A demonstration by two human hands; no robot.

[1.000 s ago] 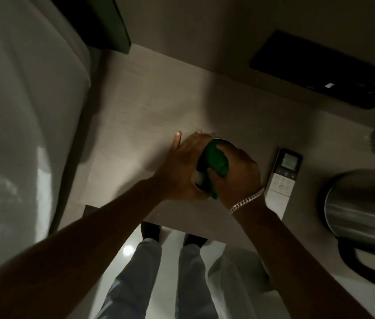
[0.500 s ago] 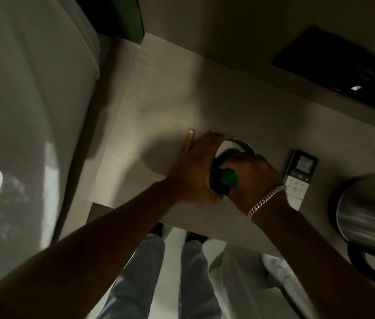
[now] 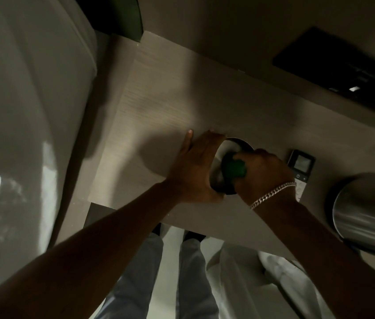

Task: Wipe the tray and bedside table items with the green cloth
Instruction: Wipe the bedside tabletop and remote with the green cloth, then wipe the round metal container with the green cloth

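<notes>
A small round metal dish (image 3: 233, 147) sits on the wooden bedside table (image 3: 165, 107), tilted toward me. My left hand (image 3: 197, 168) grips its left rim, thumb stretched out on the table. My right hand (image 3: 263, 172), with a silver bracelet at the wrist, is bunched around the green cloth (image 3: 233, 168) and presses it into the dish's hollow. Much of the cloth is hidden in my fist.
A white remote control (image 3: 301, 168) lies just right of my right hand. A steel kettle (image 3: 366, 215) stands at the right edge. A dark panel (image 3: 343, 70) is on the wall behind. The bed (image 3: 27, 111) borders the table on the left.
The view has shifted, so the hands sit further right in frame. The green cloth has moved lower inside the dish, leaving more of its metal interior showing.
</notes>
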